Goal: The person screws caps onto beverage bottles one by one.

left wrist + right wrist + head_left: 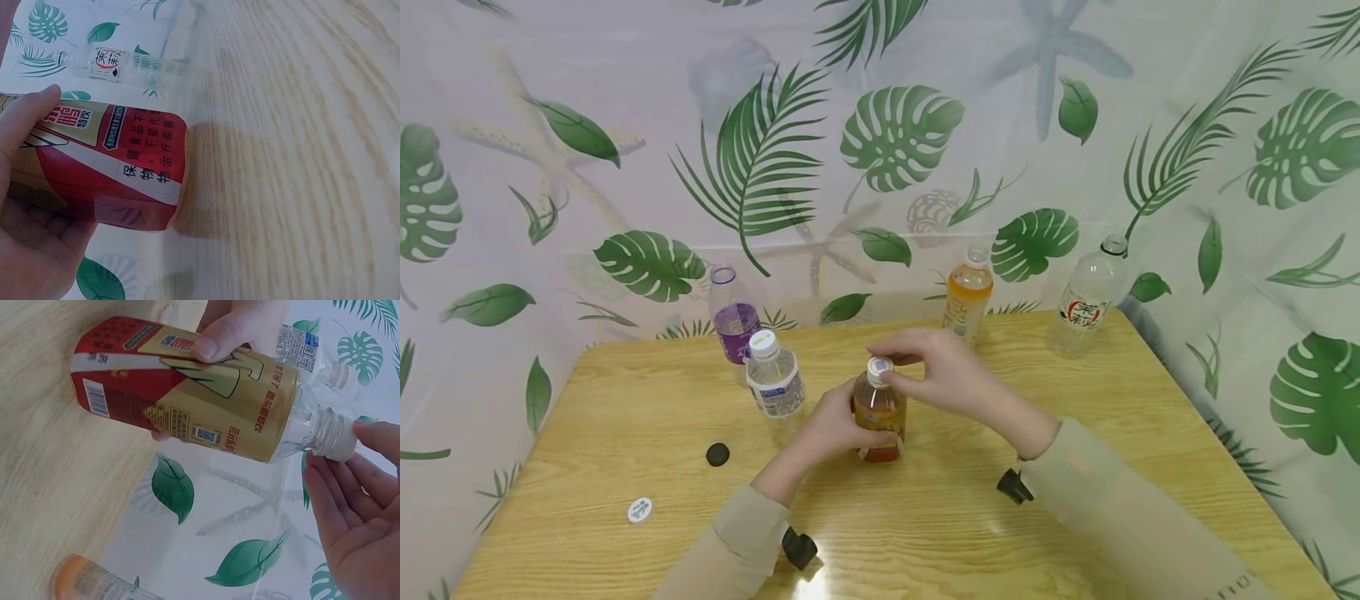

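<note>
A bottle with a red and gold label [880,417] stands upright on the wooden table in the head view. My left hand [837,427] grips its body, thumb across the front. At its top my right hand [942,372] pinches the white cap [880,367] between thumb and fingers. The right wrist view shows the cap [342,439] on the bottle's neck, with the right hand's [359,506] thumb and fingertips on it. In the left wrist view the left hand [37,250] wraps the labelled bottle [119,162] from behind.
Left of the hands stand a capped clear bottle [777,385] and an uncapped purple-labelled bottle [735,321]. Behind and right are an orange-topped bottle [967,296] and a clear bottle [1082,300]. A black cap [718,454] and a white cap [640,510] lie at the left.
</note>
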The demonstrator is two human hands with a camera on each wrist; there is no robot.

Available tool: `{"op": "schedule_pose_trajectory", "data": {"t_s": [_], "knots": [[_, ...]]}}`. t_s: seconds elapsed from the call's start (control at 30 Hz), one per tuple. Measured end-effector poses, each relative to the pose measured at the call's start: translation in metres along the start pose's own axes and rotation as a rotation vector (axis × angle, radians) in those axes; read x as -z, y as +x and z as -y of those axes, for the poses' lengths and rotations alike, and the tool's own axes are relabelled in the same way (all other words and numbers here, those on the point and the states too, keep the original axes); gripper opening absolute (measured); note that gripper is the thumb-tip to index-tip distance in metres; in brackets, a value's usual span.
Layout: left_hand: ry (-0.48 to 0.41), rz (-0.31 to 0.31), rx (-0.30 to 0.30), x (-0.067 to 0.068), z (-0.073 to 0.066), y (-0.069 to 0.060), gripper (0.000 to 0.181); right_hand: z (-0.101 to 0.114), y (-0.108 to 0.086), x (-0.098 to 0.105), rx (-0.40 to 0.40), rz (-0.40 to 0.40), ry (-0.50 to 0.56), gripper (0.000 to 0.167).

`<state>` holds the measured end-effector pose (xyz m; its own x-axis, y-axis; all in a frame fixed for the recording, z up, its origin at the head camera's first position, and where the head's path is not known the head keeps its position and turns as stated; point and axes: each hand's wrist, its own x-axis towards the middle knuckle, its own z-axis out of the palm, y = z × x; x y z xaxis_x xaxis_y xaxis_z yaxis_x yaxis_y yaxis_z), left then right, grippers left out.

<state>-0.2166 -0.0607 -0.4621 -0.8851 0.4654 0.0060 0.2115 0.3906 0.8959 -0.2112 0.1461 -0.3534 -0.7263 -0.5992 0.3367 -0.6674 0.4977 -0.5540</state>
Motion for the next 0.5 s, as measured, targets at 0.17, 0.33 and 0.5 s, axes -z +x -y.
{"op": "schedule_pose_trajectory", "data": {"t_s": [0.17,0.33,0.5], "knots": [[-0.003,0.001,-0.01,-0.001,0.001,-0.001,0.073,0.0,0.001,-0.002,-0.024,-0.013,-0.084,0.032],[-0.006,0.006,-0.026,-0.002,0.0,-0.002,0.073,0.004,0.003,-0.006,-0.074,-0.075,-0.156,0.024],[0.005,0.0,-0.036,-0.005,0.002,-0.003,0.073,0.005,0.002,-0.013,-0.115,-0.123,-0.225,0.03]]}}
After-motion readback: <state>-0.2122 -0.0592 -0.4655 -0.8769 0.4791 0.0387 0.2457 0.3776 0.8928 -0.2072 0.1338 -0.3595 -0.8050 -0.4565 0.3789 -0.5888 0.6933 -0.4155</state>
